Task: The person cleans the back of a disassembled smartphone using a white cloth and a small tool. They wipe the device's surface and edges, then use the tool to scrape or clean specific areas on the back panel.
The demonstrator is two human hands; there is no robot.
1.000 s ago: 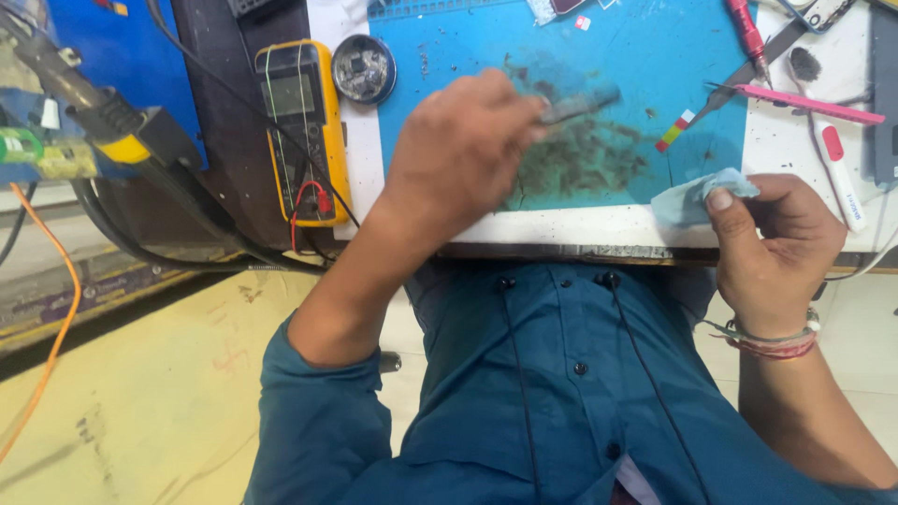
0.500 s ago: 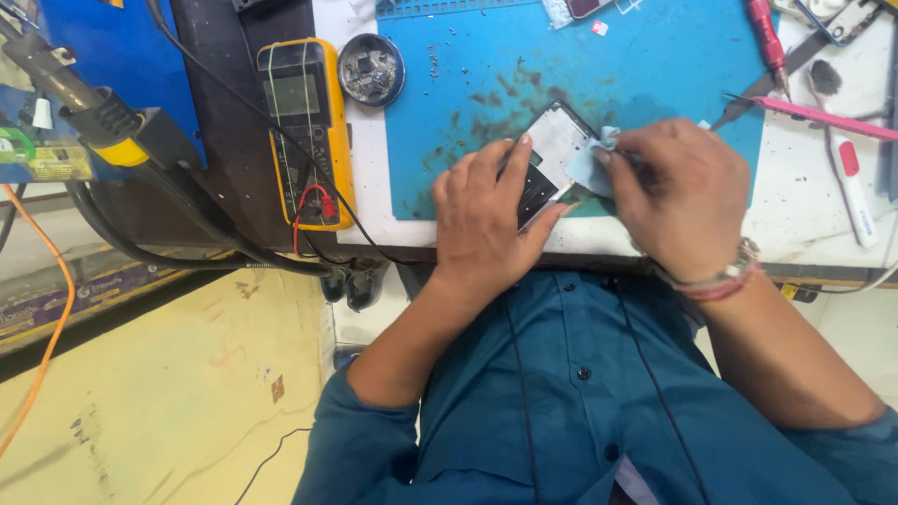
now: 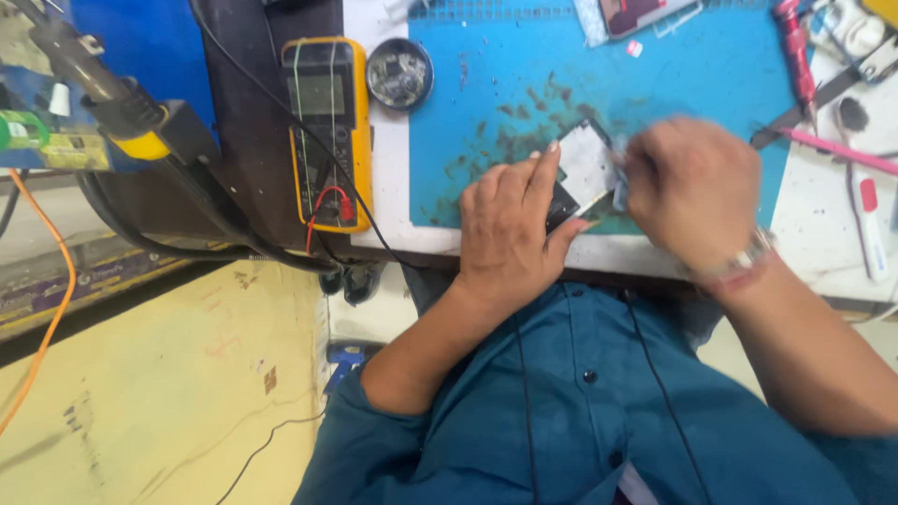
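A soldering tool [image 3: 103, 89] with a yellow collar is lying well to the left of the blue mat [image 3: 711, 84], past the bench edge. A yellow meter [image 3: 327, 131] is resting just left of the mat, with red and black leads trailing from its lower end. A small round dish [image 3: 399, 75] is sitting at the mat's upper left corner.

The phone part [image 3: 585, 168], a flat pale rectangle with a dark edge, is being kept near the mat's front edge. It is being steadied by the left hand [image 3: 510, 229], which is half open, with the fingers [image 3: 541, 178] laid along the part's left side and the thumb beneath its lower corner. The part's right edge is being touched by the right hand [image 3: 697, 192], which is blurred; its fingers are curled, and whether anything is being gripped in them cannot be told.

A red screwdriver [image 3: 795, 51] is lying at the mat's upper right, and a pink tool [image 3: 837, 151] is lying just off its right edge.
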